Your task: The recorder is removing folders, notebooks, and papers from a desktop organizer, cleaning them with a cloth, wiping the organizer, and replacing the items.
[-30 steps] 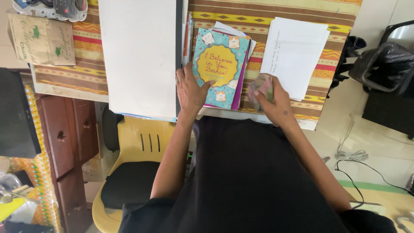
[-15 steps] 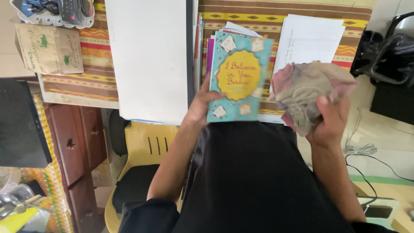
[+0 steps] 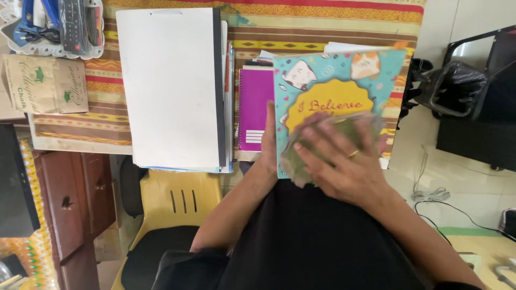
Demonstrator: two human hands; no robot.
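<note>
The left hand gripped the left edge of a teal notebook with a yellow label and cat drawings, holding it lifted above the striped tablecloth. The right hand, a ring on one finger, lay flat with fingers spread, pressing a greenish-grey cloth against the notebook's cover. Just left of it lay a purple spiral notebook, and beyond that a large white folder overhanging the table edge above a yellow chair
</note>
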